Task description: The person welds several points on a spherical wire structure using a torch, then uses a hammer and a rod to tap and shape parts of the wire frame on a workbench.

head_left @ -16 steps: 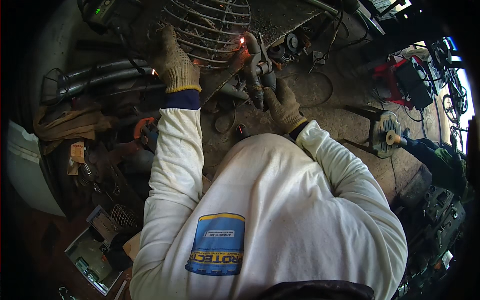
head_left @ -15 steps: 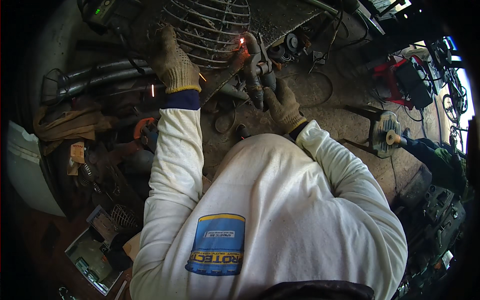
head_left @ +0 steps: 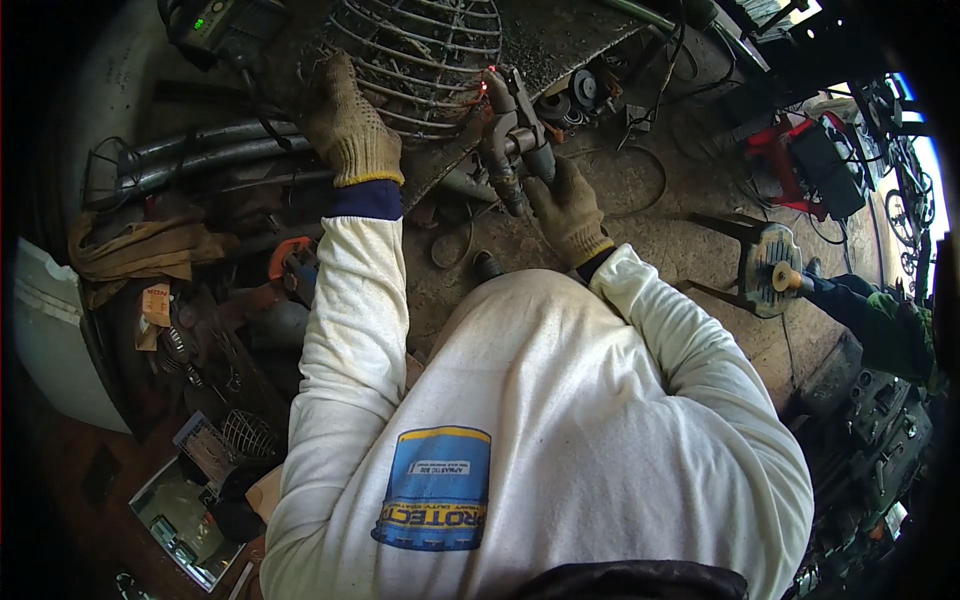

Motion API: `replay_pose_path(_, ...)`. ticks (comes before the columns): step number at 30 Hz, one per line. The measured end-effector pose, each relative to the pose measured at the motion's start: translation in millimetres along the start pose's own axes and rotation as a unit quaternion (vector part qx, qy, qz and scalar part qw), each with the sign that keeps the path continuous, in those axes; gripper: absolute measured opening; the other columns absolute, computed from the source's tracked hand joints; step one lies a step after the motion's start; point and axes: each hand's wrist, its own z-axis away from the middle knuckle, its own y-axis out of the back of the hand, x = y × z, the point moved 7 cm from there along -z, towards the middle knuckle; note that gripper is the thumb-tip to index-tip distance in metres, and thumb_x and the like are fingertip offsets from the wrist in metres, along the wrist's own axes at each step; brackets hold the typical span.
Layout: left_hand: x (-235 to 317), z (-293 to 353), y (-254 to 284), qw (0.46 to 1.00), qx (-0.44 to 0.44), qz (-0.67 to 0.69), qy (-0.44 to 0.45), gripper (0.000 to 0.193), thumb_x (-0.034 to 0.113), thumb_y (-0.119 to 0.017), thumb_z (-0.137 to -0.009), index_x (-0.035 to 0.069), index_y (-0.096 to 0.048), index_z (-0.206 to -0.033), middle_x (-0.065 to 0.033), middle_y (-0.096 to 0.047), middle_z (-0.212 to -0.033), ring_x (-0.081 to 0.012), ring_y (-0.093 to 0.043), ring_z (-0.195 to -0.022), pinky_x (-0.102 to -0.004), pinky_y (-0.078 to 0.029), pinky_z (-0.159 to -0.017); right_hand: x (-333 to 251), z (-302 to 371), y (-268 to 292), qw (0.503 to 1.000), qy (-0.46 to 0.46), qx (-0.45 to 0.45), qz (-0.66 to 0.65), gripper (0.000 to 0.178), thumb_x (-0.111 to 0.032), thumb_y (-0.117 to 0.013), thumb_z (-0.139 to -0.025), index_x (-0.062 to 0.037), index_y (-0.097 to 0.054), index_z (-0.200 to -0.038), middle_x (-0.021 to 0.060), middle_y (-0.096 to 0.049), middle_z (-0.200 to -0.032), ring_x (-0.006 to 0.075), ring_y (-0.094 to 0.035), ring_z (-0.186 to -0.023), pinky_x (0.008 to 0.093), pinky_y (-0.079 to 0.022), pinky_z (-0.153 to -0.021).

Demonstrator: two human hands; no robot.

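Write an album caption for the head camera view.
Gloved left hand at a curved wire grille, gloved right hand gripping a clamp-like tool near a red glow.

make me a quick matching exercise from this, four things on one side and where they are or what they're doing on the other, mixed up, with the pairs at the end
Column one
1. left hand
2. right hand
3. wire frame
4. brown cloth

Column two
A. grips a clamp-like metal tool
B. lies at the left, below the metal pipes
C. gloved, at the lower left of the curved bars
D. has a red glow by its lower right edge

Pairs: 1-C, 2-A, 3-D, 4-B
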Motion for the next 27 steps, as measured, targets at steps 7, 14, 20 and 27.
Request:
replay_pose_path(7,-3,-4,5,0.999,-0.009,-0.037,-0.008,0.055,0.037,-0.077,-0.087,0.009,-0.060,-0.131,-0.0077,-0.064,-0.128,-0.0248,-0.065,-0.108,-0.0440,-0.056,-0.085,7,13,-13,0.882,-0.224,-0.115,-0.398,0.055,-0.036,-0.063,-0.097,0.0029,-0.053,-0.135,0.0176,-0.071,-0.103,0.0253,-0.070,-0.087,0.0357,-0.056,-0.073)
replay_pose_path(14,-5,1,4,1.000,-0.006,-0.008,0.008,0.060,0.040,-0.077,-0.086,0.008,-0.059,-0.134,-0.0098,-0.062,-0.134,-0.0267,-0.065,-0.113,-0.0442,-0.056,-0.089,0,2,5,0.960,-0.060,-0.064,-0.267,0.054,-0.037,-0.058,-0.100,0.0017,-0.052,-0.137,0.0145,-0.071,-0.103,0.0196,-0.069,-0.081,0.0316,-0.056,-0.068)
replay_pose_path(20,2,5,-7,0.999,-0.032,-0.015,-0.019,0.056,0.039,-0.072,-0.091,0.006,-0.058,-0.135,-0.0112,-0.061,-0.135,-0.0278,-0.064,-0.116,-0.0431,-0.057,-0.090,6,-3,8,0.974,0.024,-0.022,-0.225,0.052,-0.034,-0.057,-0.100,0.0034,-0.053,-0.136,0.0153,-0.071,-0.106,0.0225,-0.070,-0.086,0.0354,-0.056,-0.076)
replay_pose_path(27,-4,-7,4,0.993,-0.024,-0.089,-0.067,0.062,0.044,-0.065,-0.096,0.001,-0.053,-0.138,-0.0163,-0.060,-0.138,-0.0307,-0.062,-0.120,-0.0465,-0.053,-0.098,14,9,41,0.986,0.068,0.022,-0.153,0.048,-0.038,-0.058,-0.099,-0.0012,-0.058,-0.130,0.0112,-0.069,-0.098,0.0164,-0.066,-0.081,0.0304,-0.054,-0.068)
